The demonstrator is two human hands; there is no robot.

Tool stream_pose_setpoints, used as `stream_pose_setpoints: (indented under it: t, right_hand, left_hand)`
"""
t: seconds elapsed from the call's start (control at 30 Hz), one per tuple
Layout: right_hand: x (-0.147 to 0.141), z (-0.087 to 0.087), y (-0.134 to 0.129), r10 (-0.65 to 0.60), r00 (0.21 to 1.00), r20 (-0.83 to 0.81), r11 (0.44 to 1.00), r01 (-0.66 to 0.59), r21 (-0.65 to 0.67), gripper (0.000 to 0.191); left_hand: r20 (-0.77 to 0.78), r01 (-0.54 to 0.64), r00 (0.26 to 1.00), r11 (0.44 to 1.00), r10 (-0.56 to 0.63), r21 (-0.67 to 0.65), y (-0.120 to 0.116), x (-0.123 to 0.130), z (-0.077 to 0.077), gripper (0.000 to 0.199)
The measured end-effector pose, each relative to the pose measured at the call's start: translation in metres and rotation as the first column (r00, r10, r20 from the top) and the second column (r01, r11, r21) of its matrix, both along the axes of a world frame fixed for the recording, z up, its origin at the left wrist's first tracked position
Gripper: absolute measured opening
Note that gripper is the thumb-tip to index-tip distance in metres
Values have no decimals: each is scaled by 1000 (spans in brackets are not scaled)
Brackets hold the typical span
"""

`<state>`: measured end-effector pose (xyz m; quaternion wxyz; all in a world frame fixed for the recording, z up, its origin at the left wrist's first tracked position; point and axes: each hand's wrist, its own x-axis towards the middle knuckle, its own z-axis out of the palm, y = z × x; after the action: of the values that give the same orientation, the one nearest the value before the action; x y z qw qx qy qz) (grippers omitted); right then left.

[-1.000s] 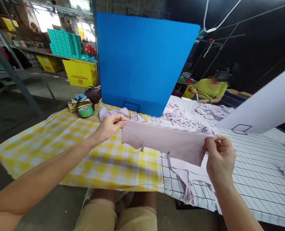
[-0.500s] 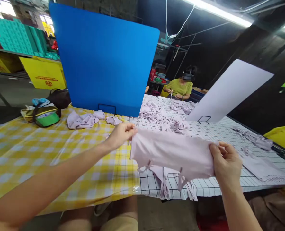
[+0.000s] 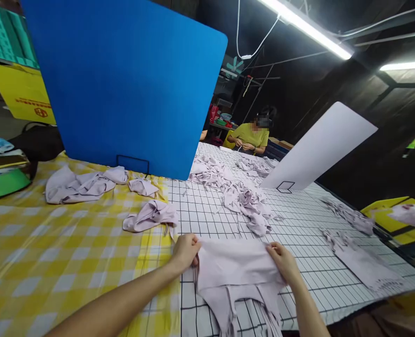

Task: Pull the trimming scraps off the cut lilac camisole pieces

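A pale lilac strappy top [image 3: 237, 264] is stretched out flat between my two hands, low over the white grid-patterned cloth. My left hand [image 3: 186, 252] pinches its upper left corner, and my right hand [image 3: 283, 262] grips the upper right edge. Its straps and narrow ends trail toward me over the table's near part. Just beyond my left hand lies a crumpled lilac piece [image 3: 151, 216] on the yellow checked cloth [image 3: 70, 243]. A tangled heap of similar pieces [image 3: 251, 203] rests past the top.
A blue panel [image 3: 126, 89] stands upright at the far left, and a white panel [image 3: 319, 145] leans at the right. Across the table sits a person in a yellow-green shirt [image 3: 251, 135]. Another lilac garment [image 3: 365, 264] lies flat at the right. A green roll [image 3: 5, 182] is at left.
The top has come down toward the table and lies flatter, its strap side toward me. My hands are closer together. The view has tilted and shifted; a patterned sleeve now appears at the right edge.
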<state>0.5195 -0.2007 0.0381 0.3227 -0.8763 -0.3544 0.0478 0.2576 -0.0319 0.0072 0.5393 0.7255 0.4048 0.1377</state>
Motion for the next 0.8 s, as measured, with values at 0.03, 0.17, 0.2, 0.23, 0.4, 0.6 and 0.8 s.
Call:
stream_pose_setpoints:
  t: [0.03, 0.17, 0.2, 0.23, 0.4, 0.6, 0.8]
  right_hand:
    - [2, -10, 7, 6, 1000, 17, 1000, -6, -20, 25]
    - [12, -26, 16, 10, 999, 39, 997, -7, -76, 25]
    - [15, -27, 16, 6, 999, 53, 995, -1, -98, 26]
    - [18, -26, 16, 2, 998, 71, 993, 6, -120, 27]
    - [20, -34, 19, -18, 990, 143, 978, 47, -204, 28]
    - [8, -42, 27, -130, 935, 330, 957, 206, -206, 29]
    - [-24, -42, 110, 201, 896, 396, 978, -162, -130, 26]
  left_hand:
    - [-80, 7, 997, 998, -2, 69, 3, 5, -6, 16]
    - [-180, 13, 983, 980, 23, 200, 13, 12, -15, 15]
    - [-213, 32, 977, 971, 20, 236, 15, 12, -14, 15]
    - [-250, 58, 968, 961, 12, 269, 17, 12, -13, 17]
    - [-417, 200, 908, 916, -39, 349, 26, 19, -5, 22]
    - [-409, 324, 908, 765, -87, 556, 14, 16, -6, 25]
    - [-162, 284, 942, 440, -295, 852, -21, -25, -29, 27]
